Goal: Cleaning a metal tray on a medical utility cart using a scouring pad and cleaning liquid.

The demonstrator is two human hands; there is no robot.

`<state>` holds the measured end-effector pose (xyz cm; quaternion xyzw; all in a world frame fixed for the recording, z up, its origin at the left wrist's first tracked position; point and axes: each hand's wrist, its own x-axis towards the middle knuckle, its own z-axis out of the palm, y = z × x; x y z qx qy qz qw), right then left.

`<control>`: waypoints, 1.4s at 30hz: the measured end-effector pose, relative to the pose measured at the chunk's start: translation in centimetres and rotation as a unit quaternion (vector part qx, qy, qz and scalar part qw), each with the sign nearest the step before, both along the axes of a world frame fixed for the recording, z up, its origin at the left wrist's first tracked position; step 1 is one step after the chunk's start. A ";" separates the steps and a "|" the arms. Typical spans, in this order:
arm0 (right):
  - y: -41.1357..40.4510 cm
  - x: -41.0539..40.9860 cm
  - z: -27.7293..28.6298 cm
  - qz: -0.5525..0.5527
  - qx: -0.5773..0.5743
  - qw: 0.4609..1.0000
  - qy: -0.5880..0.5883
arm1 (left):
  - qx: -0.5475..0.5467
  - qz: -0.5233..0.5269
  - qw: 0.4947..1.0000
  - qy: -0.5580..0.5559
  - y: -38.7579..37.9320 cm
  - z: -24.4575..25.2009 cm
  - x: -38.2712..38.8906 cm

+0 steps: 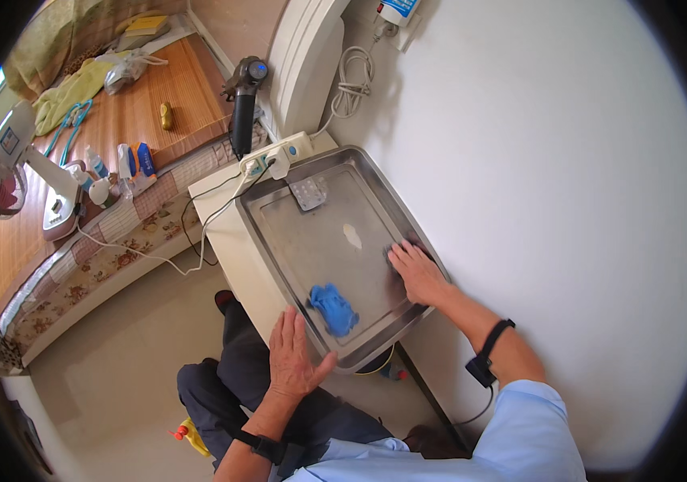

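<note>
A rectangular metal tray point(328, 247) lies before me on a cream-coloured cabinet top point(217, 223). My right hand point(418, 274) presses down near its right wall, fingers together, over a small dark grey thing point(387, 254) mostly hidden beneath the fingertips. At the tray's lower left edge my left hand point(295, 358) has its fingers raised, thumb spread, and holds nothing. A crumpled blue glove or cloth point(334, 309) rests inside, close to that hand. Toward the far end sits a silver blister pack point(308, 193). A pale patch or scrap point(352, 236) shows mid-tray.
Behind the tray runs a power strip point(277, 155) with plugs and trailing cords. A black massage gun point(244, 108) stands beside it. On the bed at left are a fan point(36, 162), bottles point(95, 161) and a tissue pack point(141, 161). A white wall point(548, 181) rises at right.
</note>
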<state>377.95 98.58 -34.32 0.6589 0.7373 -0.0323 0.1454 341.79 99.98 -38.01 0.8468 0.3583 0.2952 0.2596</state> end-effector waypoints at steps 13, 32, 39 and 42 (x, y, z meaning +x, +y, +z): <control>0.4 -0.7 -1.0 0.017 0.050 0.997 0.055 | -0.013 -0.005 1.000 0.013 0.1 0.4 0.2; 2.1 -4.2 -2.5 0.002 0.041 0.996 0.081 | -0.027 0.007 1.000 -0.012 0.0 -0.7 0.1; -0.7 -7.8 0.1 0.078 0.019 0.982 0.172 | 0.011 0.009 0.997 0.081 1.2 4.2 2.9; 1.8 -9.1 -1.4 0.067 0.099 0.972 0.204 | 0.002 -0.034 0.991 0.132 2.7 5.7 5.3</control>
